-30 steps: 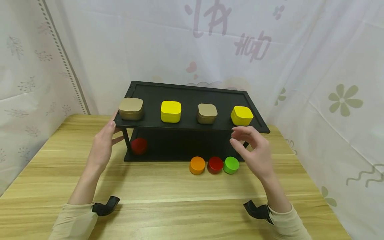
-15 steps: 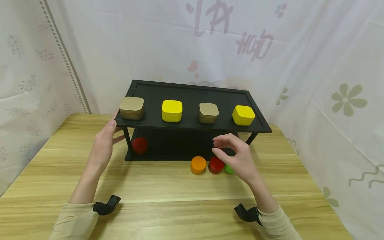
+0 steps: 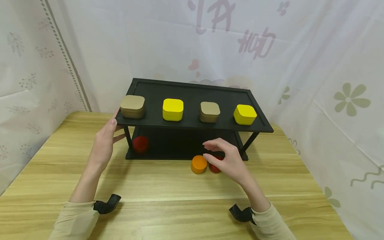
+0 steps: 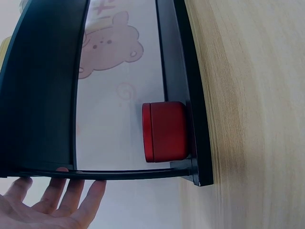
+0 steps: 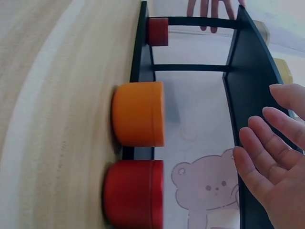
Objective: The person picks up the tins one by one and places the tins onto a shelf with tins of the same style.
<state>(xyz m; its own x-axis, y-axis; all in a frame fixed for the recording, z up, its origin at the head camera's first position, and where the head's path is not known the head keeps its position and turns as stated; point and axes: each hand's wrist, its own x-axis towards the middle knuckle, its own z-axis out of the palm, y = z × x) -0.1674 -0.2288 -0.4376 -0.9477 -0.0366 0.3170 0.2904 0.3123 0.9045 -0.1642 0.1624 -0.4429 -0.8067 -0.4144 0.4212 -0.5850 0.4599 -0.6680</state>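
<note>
Jar point(image 3: 199, 164), orange, below right hand point(image 3: 226, 160)

A white printed curtain point(image 3: 162, 40) hangs behind the light wood-grain table point(image 3: 156, 216) and along both sides. It bears mauve lettering point(image 3: 257, 43), a pink cartoon bear point(image 4: 112, 45), grey sprigs point(image 3: 16, 43) and, at the right, a large olive flower point(image 3: 348, 99).

Through my head feed I am seeing the right hand point(image 3: 229, 163) moving left and down from in front of the rightmost yellow box point(image 3: 245, 114), its thumb nearing the orange tin point(image 3: 199, 164). It is now hiding the green tin and partly covering the red tin point(image 3: 214, 169); its sleeve point(image 3: 271, 221) is shifting left too.
</note>
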